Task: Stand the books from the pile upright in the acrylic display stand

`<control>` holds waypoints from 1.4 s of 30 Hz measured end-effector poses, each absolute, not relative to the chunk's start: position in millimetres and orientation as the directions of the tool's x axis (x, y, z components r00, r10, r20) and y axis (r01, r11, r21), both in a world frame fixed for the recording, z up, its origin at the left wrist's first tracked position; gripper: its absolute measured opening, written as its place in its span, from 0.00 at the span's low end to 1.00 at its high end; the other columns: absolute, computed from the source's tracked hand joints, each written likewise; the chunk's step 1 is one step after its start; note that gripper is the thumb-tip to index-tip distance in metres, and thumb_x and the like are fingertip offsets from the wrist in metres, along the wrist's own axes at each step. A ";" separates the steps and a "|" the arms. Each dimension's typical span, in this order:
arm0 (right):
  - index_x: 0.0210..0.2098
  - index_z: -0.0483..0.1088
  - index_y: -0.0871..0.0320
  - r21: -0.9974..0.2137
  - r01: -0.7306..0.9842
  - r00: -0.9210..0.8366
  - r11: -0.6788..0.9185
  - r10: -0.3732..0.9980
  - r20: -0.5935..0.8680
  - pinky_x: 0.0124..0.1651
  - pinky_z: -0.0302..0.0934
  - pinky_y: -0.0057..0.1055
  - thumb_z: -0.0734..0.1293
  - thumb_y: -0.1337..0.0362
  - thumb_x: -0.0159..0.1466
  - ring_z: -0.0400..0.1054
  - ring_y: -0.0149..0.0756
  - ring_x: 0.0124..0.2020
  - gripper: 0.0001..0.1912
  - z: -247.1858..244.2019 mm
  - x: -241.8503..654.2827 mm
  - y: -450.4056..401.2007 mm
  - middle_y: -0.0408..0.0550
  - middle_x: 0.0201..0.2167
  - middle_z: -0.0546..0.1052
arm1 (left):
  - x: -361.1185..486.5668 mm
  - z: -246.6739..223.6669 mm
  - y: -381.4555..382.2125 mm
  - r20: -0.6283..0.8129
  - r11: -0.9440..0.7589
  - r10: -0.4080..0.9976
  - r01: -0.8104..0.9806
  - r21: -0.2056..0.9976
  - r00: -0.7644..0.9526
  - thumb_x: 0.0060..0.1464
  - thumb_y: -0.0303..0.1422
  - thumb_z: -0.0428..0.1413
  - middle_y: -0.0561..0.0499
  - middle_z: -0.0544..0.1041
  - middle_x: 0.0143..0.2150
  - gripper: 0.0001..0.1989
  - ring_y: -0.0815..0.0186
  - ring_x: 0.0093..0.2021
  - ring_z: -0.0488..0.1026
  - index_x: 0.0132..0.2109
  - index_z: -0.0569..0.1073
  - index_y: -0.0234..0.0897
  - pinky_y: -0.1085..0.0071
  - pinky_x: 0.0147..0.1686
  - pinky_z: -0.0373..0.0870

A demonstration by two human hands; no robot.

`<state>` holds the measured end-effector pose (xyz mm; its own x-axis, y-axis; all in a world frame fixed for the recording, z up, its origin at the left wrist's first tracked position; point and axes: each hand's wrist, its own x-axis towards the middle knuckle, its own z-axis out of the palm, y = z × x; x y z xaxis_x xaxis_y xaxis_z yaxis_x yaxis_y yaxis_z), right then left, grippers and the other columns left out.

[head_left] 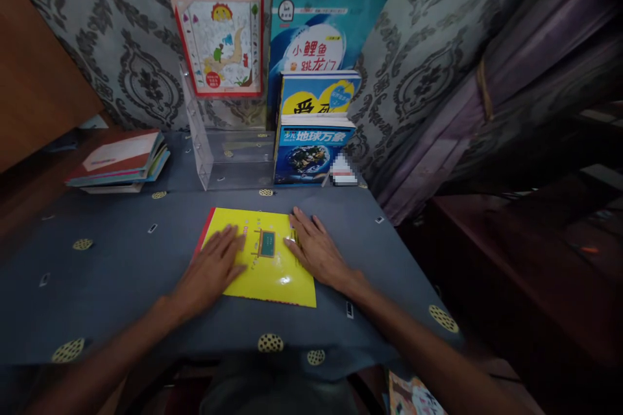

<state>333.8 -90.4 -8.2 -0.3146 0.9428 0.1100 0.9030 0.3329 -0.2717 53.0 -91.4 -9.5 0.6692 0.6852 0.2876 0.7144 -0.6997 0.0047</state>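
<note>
A yellow book (272,279) with a red edge on its left lies flat on the dark blue tablecloth (121,279), turned sideways, with a small green board picture on its cover. My left hand (211,266) rests on the book's left part, fingers spread and slightly blurred. On the right part of the cover lies my right hand (316,249), its fingers apart and pointing up and to the left. Neither hand grips anything.
Behind the book, a clear stepped rack (204,155) holds a red-edged picture book (221,45) and a column of blue books (309,149). A book stack (119,159) lies at the back left. A purple curtain (438,136) hangs at the right.
</note>
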 end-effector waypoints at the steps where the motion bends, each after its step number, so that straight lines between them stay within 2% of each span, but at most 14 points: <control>1: 0.68 0.56 0.70 -0.265 0.906 -0.312 0.330 0.944 0.108 0.72 0.45 0.52 0.52 0.54 0.73 0.47 0.47 0.73 0.32 -8.0 333.4 -90.4 0.64 0.71 0.55 | 57.4 -9.3 -102.8 0.278 -0.758 0.625 0.652 -0.005 0.729 0.68 0.47 0.43 0.36 0.62 0.70 0.30 0.53 0.71 0.58 0.68 0.60 0.31 0.54 0.66 0.61; 5: 0.68 0.57 0.68 -0.257 0.906 -0.314 0.336 0.941 0.123 0.71 0.46 0.51 0.52 0.54 0.73 0.49 0.47 0.72 0.31 -8.9 333.8 -91.2 0.63 0.70 0.57 | 70.6 -4.6 -128.3 0.221 -0.860 0.495 0.510 -0.013 0.840 0.65 0.50 0.48 0.37 0.62 0.70 0.33 0.54 0.72 0.56 0.68 0.59 0.34 0.53 0.67 0.58; 10: 0.66 0.61 0.65 -0.276 0.895 -0.318 0.350 0.935 0.155 0.70 0.48 0.52 0.54 0.54 0.72 0.55 0.48 0.70 0.29 -7.5 335.2 -93.0 0.62 0.68 0.62 | 73.2 1.8 -122.3 0.250 -0.877 0.415 0.458 -0.149 0.875 0.68 0.43 0.47 0.37 0.72 0.63 0.23 0.53 0.66 0.66 0.62 0.66 0.33 0.53 0.64 0.62; 12: 0.64 0.64 0.63 -0.303 0.880 -0.324 0.365 0.929 0.176 0.69 0.50 0.53 0.54 0.54 0.72 0.56 0.49 0.68 0.28 -5.9 336.9 -93.1 0.61 0.67 0.63 | 72.1 4.5 -120.7 0.296 -0.879 0.349 0.419 -0.225 0.889 0.68 0.38 0.47 0.37 0.75 0.59 0.19 0.52 0.62 0.71 0.59 0.67 0.31 0.55 0.60 0.67; 14: 0.62 0.68 0.62 -0.360 0.852 -0.327 0.380 0.924 0.201 0.67 0.52 0.54 0.54 0.53 0.72 0.59 0.50 0.66 0.27 -4.0 340.5 -92.3 0.61 0.66 0.66 | 70.6 7.5 -119.8 0.345 -0.887 0.310 0.400 -0.231 0.886 0.68 0.30 0.47 0.39 0.79 0.52 0.13 0.55 0.56 0.75 0.55 0.69 0.31 0.60 0.54 0.71; 16: 0.58 0.71 0.60 -0.458 0.799 -0.325 0.389 0.921 0.215 0.66 0.53 0.54 0.52 0.51 0.73 0.62 0.49 0.64 0.27 -1.2 346.3 -91.0 0.61 0.63 0.69 | 68.7 10.9 -117.4 0.390 -0.893 0.347 0.427 -0.140 0.853 0.68 0.27 0.45 0.43 0.81 0.42 0.10 0.61 0.45 0.79 0.48 0.70 0.33 0.67 0.44 0.74; 19: 0.49 0.78 0.58 -0.663 0.651 -0.305 0.370 0.927 0.217 0.63 0.57 0.51 0.49 0.46 0.72 0.67 0.48 0.59 0.32 5.2 357.8 -90.1 0.60 0.57 0.75 | 65.7 18.9 -109.3 0.431 -0.837 0.529 0.533 0.122 0.731 0.68 0.28 0.42 0.52 0.77 0.30 0.12 0.67 0.28 0.76 0.41 0.69 0.38 0.74 0.28 0.67; 22: 0.38 0.80 0.58 -0.843 0.441 -0.295 0.309 0.937 0.189 0.59 0.61 0.47 0.51 0.39 0.69 0.72 0.47 0.53 0.35 11.9 367.7 -90.9 0.57 0.50 0.79 | 63.5 33.7 -98.8 0.414 -0.695 0.719 0.594 0.407 0.558 0.68 0.32 0.41 0.56 0.72 0.26 0.13 0.70 0.23 0.70 0.39 0.68 0.39 0.75 0.26 0.62; 25: 0.34 0.79 0.56 -0.947 0.240 -0.258 0.212 0.955 0.148 0.55 0.66 0.43 0.65 0.35 0.60 0.74 0.47 0.48 0.29 14.0 370.9 -89.9 0.51 0.43 0.81 | 61.2 53.1 -90.2 0.374 -0.554 0.832 0.579 0.598 0.410 0.66 0.36 0.43 0.58 0.65 0.23 0.14 0.72 0.21 0.63 0.33 0.66 0.40 0.76 0.25 0.58; 29: 0.30 0.77 0.56 -0.999 0.039 -0.133 0.022 0.991 0.017 0.42 0.71 0.37 0.79 0.45 0.47 0.75 0.40 0.34 0.23 9.2 361.0 -81.1 0.46 0.31 0.82 | 56.2 73.7 -83.6 0.380 -0.478 0.878 0.526 0.703 0.289 0.64 0.39 0.44 0.59 0.59 0.21 0.16 0.72 0.20 0.57 0.29 0.63 0.39 0.75 0.23 0.54; 34: 0.36 0.79 0.54 -0.982 -0.191 -0.206 0.014 0.977 0.054 0.42 0.71 0.34 0.81 0.51 0.45 0.76 0.36 0.36 0.23 8.3 325.9 -67.9 0.44 0.35 0.83 | 55.6 86.1 -76.1 0.421 -0.427 0.900 0.431 0.795 0.114 0.64 0.40 0.47 0.58 0.60 0.21 0.16 0.72 0.22 0.57 0.28 0.63 0.39 0.75 0.23 0.55; 36: 0.35 0.79 0.54 -0.983 -0.185 -0.288 0.010 0.956 0.064 0.39 0.71 0.32 0.80 0.51 0.46 0.75 0.34 0.33 0.20 11.0 311.1 -65.2 0.43 0.33 0.82 | 59.4 88.7 -71.5 0.424 -0.410 0.905 0.314 0.856 0.024 0.63 0.42 0.49 0.58 0.59 0.21 0.18 0.72 0.22 0.56 0.26 0.61 0.39 0.75 0.22 0.55; 39: 0.33 0.78 0.57 -0.993 -0.114 -0.424 -0.010 0.905 0.040 0.28 0.69 0.27 0.78 0.49 0.50 0.72 0.30 0.27 0.19 19.4 298.5 -64.3 0.45 0.32 0.82 | 67.2 90.5 -65.0 0.342 -0.337 0.936 0.069 0.939 -0.085 0.62 0.46 0.51 0.58 0.63 0.22 0.19 0.72 0.23 0.59 0.28 0.60 0.40 0.76 0.21 0.58; 42: 0.39 0.78 0.61 -0.998 -0.033 -0.490 -0.045 0.872 -0.023 0.18 0.60 0.22 0.75 0.47 0.54 0.69 0.28 0.23 0.24 32.8 301.5 -68.5 0.49 0.33 0.82 | 73.1 87.4 -62.6 0.204 -0.222 0.970 -0.148 0.964 -0.130 0.59 0.49 0.53 0.57 0.69 0.25 0.17 0.70 0.24 0.66 0.32 0.63 0.40 0.76 0.23 0.64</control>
